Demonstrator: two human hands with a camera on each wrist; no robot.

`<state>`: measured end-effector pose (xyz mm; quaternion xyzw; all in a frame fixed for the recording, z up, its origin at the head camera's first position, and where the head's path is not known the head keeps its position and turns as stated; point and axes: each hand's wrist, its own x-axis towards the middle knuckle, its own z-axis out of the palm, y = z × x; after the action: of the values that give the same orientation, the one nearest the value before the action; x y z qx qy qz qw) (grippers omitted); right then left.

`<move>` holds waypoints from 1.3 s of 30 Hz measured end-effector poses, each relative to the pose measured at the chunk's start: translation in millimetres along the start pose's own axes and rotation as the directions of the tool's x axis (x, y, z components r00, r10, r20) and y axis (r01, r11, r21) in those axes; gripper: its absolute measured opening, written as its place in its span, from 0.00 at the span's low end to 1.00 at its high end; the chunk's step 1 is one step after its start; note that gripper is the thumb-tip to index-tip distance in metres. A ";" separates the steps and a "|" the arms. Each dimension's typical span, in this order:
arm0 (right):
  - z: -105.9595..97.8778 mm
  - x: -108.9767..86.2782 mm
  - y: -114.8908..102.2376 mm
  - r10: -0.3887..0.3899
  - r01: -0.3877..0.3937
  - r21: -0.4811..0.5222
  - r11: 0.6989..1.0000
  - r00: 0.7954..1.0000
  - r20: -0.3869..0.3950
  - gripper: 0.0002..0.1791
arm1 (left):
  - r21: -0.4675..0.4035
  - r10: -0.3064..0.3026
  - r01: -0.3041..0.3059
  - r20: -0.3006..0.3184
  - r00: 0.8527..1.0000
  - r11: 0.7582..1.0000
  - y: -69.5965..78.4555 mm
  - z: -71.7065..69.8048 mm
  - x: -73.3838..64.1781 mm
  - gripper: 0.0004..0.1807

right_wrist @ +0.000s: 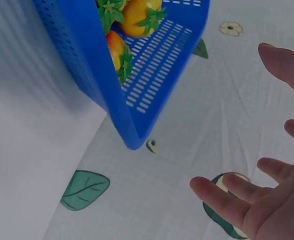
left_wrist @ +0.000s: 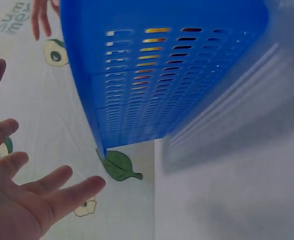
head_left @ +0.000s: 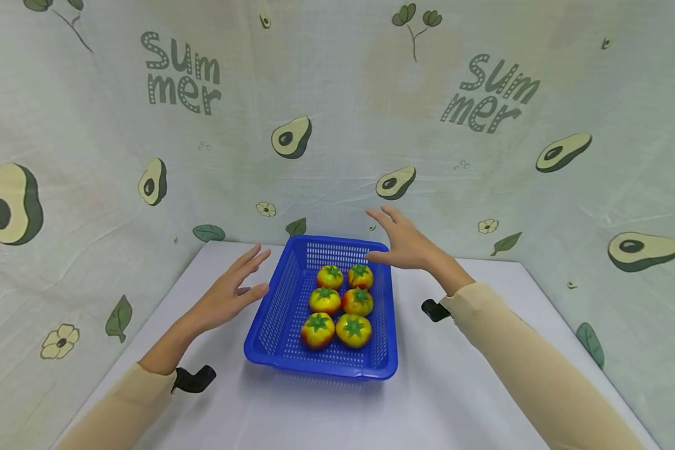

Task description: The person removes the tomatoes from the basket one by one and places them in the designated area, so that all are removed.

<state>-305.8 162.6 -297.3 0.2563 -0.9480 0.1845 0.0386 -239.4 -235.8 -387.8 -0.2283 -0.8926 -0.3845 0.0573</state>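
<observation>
A blue perforated plastic basket (head_left: 322, 369) stands on the table, holding several yellow-red toy fruits with green star-shaped leaf tops, like persimmons or tomatoes (head_left: 354, 330). They lie in two columns. My left hand (head_left: 230, 294) hovers by the basket's left side, fingers spread and holding nothing. In the left wrist view that hand (left_wrist: 32, 195) is apart from the basket's slotted wall (left_wrist: 152, 75). My right hand (head_left: 407, 244) hangs over the basket's far right corner, thumb and fingers apart. The right wrist view shows that hand (right_wrist: 272, 200) empty, away from the basket rim (right_wrist: 132, 135).
A white table (head_left: 292, 419) carries the basket. Behind it and on both sides hangs a pale cloth (head_left: 337, 81) printed with avocados, leaves and the word summer. Each wrist has a black strap piece (head_left: 195, 379) at the cream sleeve.
</observation>
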 end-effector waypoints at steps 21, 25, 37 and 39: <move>47.9 39.9 -4.8 -0.037 0.023 0.207 0.978 0.997 0.067 0.52 | -0.150 0.017 -0.008 0.057 0.998 0.989 -16.9 25.3 -3.8 0.29; 58.3 45.5 -3.1 -0.037 0.019 0.231 0.973 0.996 0.076 0.52 | -0.156 0.010 -0.001 0.057 0.998 0.988 -20.7 27.0 -4.2 0.27; 79.2 58.4 -4.8 -0.088 0.049 0.233 0.971 0.983 0.161 0.41 | -0.174 -0.011 0.023 0.071 0.997 0.985 -34.4 32.1 -11.3 0.27; 82.9 59.7 -4.5 -0.097 0.054 0.239 0.969 0.980 0.171 0.40 | -0.180 -0.010 0.023 0.072 0.997 0.983 -35.8 33.0 -12.2 0.26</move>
<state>-353.4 100.2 -362.8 0.3110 -0.9088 0.2689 -0.0714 -242.3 -238.2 -437.8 -0.2387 -0.8573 -0.4561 0.0017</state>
